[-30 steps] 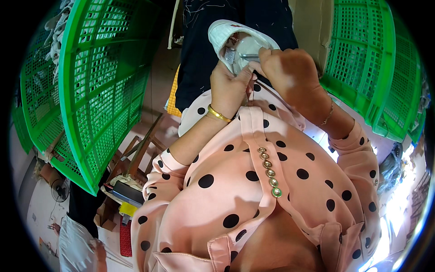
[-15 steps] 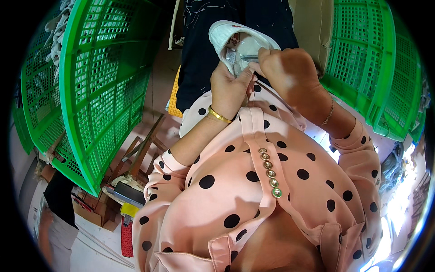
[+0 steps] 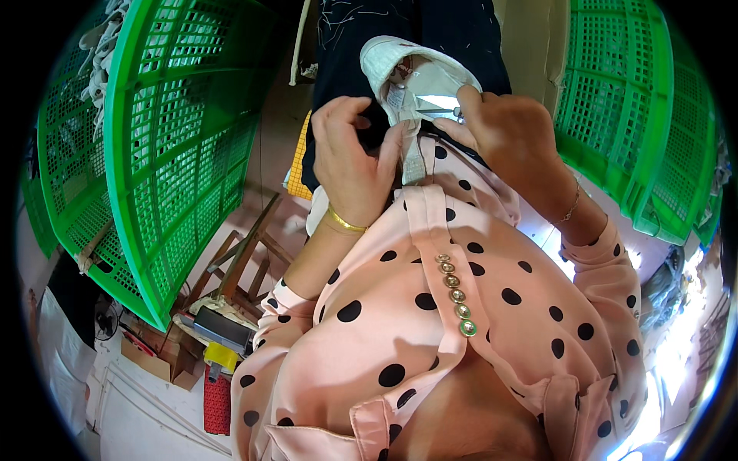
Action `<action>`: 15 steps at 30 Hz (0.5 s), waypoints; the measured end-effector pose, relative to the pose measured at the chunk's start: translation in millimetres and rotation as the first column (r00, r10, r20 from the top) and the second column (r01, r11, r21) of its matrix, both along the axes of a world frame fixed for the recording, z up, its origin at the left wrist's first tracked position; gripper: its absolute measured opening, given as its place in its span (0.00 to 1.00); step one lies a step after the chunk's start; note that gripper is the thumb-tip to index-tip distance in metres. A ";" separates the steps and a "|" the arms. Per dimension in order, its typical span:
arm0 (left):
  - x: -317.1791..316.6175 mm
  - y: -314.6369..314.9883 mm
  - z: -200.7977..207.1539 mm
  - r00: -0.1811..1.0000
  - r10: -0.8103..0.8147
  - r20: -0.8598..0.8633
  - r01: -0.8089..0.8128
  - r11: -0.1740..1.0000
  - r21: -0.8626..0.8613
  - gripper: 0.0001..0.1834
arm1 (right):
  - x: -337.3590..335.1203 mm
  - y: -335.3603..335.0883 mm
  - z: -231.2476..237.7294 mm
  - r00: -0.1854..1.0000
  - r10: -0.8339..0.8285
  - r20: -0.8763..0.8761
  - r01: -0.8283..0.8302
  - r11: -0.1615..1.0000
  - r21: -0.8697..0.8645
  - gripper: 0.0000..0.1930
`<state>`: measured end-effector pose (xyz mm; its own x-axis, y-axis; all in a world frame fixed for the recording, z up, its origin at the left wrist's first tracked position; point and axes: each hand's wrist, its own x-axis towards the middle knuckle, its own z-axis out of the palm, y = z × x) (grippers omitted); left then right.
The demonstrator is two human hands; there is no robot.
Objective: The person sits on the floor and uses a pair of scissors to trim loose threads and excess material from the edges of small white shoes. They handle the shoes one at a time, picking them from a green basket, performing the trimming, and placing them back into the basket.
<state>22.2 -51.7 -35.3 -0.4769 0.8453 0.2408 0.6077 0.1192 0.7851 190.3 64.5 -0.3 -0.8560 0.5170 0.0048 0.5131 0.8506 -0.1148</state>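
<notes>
A white shoe (image 3: 378,58) rests on my dark-trousered lap, its opening facing me and a pale strap (image 3: 413,165) hanging from its near end toward my shirt. My right hand (image 3: 507,127) is closed around a small pair of metal scissors (image 3: 438,112), whose blades reach over the inside of the shoe. Part of the scissors is hidden by my fingers. On the shoe's left side my left hand (image 3: 350,161) has its fingers loosely bent and apart from the thumb. The thumb tip is close to the strap; whether it touches is unclear. Nothing shows between these fingers.
Tall green plastic crates stand at the left (image 3: 173,154) and right (image 3: 615,100), with pale items heaped beyond the left one. A cardboard box (image 3: 530,46) is beside my right leg. Lower left are a wooden stool frame (image 3: 250,246) and a red textured object (image 3: 217,403).
My left hand has let go of the shoe, moved left and opened. The strap now shows below the shoe. My right hand has shifted slightly right, with the scissor blades now visibly spread.
</notes>
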 end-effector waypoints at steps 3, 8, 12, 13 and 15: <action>-8.9 14.7 9.6 0.933 -0.137 -0.332 0.119 0.990 -0.074 0.17 | 3.1 1.2 -6.1 0.998 -0.030 -0.053 0.029 0.999 -0.025 0.22; -18.3 32.5 12.0 0.826 -0.296 -0.481 0.236 0.955 -0.181 0.11 | 9.1 5.3 -19.3 0.982 -0.165 -0.095 0.138 0.961 -0.240 0.22; -19.6 37.5 7.5 0.861 -0.285 -0.421 0.241 0.958 -0.156 0.07 | 10.6 0.9 -36.8 0.942 -0.274 -0.195 0.193 0.914 -0.356 0.20; -19.4 38.3 6.4 0.879 -0.278 -0.387 0.242 0.960 -0.139 0.06 | 10.1 0.7 -38.5 0.924 -0.302 -0.237 0.200 0.906 -0.374 0.19; -21.2 38.5 8.0 0.930 -0.292 -0.222 0.269 0.955 -0.129 0.05 | 7.0 2.2 -34.5 0.906 -0.371 -0.204 0.235 0.842 -0.485 0.14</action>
